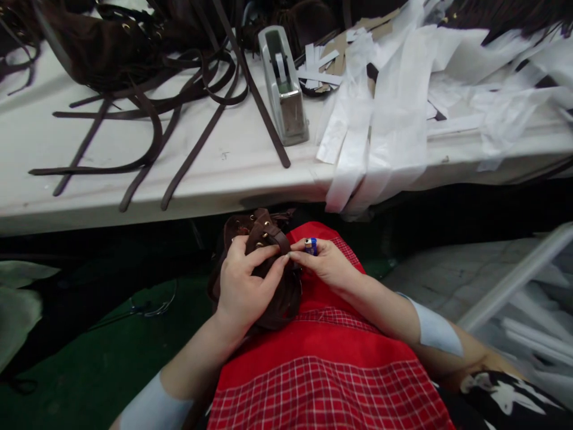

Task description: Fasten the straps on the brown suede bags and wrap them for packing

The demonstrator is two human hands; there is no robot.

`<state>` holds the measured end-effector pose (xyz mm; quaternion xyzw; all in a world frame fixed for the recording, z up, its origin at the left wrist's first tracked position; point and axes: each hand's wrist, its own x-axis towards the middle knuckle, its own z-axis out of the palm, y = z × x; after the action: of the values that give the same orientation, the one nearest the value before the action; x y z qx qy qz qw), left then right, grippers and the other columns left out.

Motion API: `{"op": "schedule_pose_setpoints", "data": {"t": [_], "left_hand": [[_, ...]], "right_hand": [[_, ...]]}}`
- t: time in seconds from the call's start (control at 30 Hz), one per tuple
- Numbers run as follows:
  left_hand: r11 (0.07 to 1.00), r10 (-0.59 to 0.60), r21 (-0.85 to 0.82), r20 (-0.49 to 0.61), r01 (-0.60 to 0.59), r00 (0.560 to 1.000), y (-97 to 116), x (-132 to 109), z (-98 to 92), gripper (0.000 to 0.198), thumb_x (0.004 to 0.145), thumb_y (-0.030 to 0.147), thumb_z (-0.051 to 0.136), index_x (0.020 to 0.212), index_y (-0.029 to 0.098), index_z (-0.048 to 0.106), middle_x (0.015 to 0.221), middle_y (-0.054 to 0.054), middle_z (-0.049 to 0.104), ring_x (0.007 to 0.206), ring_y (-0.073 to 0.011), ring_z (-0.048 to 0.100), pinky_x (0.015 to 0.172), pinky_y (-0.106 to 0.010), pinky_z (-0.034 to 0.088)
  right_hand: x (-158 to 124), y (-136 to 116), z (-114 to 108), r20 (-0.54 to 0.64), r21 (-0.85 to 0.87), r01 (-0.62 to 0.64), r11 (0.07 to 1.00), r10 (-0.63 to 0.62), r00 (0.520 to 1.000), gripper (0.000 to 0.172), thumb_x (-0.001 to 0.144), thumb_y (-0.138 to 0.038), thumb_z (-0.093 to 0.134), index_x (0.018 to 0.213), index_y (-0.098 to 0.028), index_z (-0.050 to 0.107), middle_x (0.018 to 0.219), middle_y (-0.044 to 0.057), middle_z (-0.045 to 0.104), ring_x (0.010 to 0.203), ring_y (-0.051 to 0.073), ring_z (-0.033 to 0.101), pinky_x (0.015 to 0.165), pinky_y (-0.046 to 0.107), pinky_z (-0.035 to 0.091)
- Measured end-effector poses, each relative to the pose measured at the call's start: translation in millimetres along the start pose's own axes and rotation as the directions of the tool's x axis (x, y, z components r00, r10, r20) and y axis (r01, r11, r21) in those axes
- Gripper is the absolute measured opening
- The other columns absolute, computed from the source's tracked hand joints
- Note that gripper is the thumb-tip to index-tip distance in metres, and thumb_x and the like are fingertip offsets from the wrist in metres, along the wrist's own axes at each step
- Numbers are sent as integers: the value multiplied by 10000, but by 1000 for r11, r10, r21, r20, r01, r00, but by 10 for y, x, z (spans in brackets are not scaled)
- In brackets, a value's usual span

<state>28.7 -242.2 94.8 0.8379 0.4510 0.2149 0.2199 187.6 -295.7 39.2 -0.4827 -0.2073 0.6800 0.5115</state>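
Note:
A brown leather bag with brass-coloured eyelets and a strap lies on my lap against the red apron. My left hand is closed on the bag's upper part, thumb and fingers pinching near the strap. Close beside it, my right hand pinches at the strap's edge, its fingertips meeting those of the left. A small blue lighter with a metal top is tucked in the right hand's fingers. Whatever lies between the touching fingertips is too small to make out.
Ahead is a white-covered table with brown leather straps hanging toward its edge. A grey tape dispenser stands there, beside paper strips and white plastic sheeting. Brown bags are piled behind. A pale rail runs at right.

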Motion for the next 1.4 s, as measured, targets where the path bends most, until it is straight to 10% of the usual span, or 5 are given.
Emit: {"op": "schedule_pose_setpoints", "data": {"t": [0.5, 1.4], "left_hand": [[878, 249, 402, 79, -259, 965, 146, -140, 154, 135, 812, 243, 646, 830, 212, 777, 942, -133, 612, 770, -244, 601, 621, -333, 487], [844, 274, 426, 180, -326, 945, 159, -135, 168, 131, 818, 218, 620, 775, 216, 743, 966, -118, 589, 780, -224, 559, 671, -328, 467]], "right_hand": [[-148, -221, -324, -85, -701, 207, 683, -367, 926, 520, 949, -518, 434, 546, -189, 413, 535, -36, 358, 529, 98, 342, 534, 273, 252], [-169, -313, -375, -9, -880, 149, 451, -330, 944, 427, 926, -385, 415, 545, -192, 409, 537, -22, 405, 533, 109, 359, 558, 296, 234]]}}
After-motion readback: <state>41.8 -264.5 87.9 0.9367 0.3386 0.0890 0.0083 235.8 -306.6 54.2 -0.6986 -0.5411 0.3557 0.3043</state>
